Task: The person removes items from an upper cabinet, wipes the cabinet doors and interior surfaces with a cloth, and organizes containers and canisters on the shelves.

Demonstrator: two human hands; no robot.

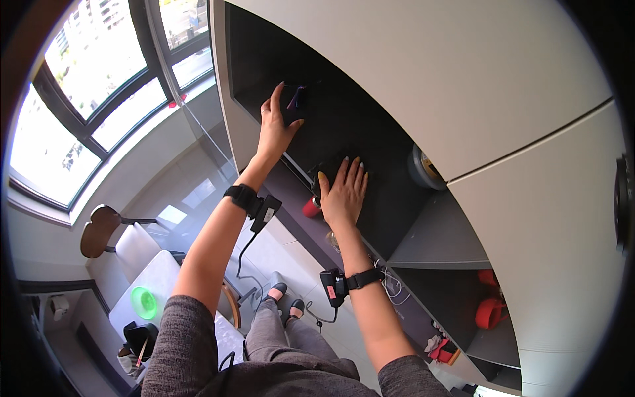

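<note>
Both arms reach into a dark cabinet shelf point(392, 198). My left hand point(279, 119) is raised with its fingers apart, beside a small purple-blue object point(296, 98) that I cannot identify; nothing shows between finger and thumb. Flat with its palm down, my right hand point(343, 194) rests on a black item point(322, 171) whose shape is lost against the dark shelf. A red cylindrical container point(312, 207) lies just left of the right hand, lower down. Each wrist wears a black strap with a cabled box.
A grey round container point(421, 166) stands deeper in the cabinet. Red items point(488, 313) sit in the lower compartment. White cables point(394, 288) hang near my right forearm. A table point(166, 278) with a green bowl point(144, 302) and a chair point(136, 248) are at the left, below windows.
</note>
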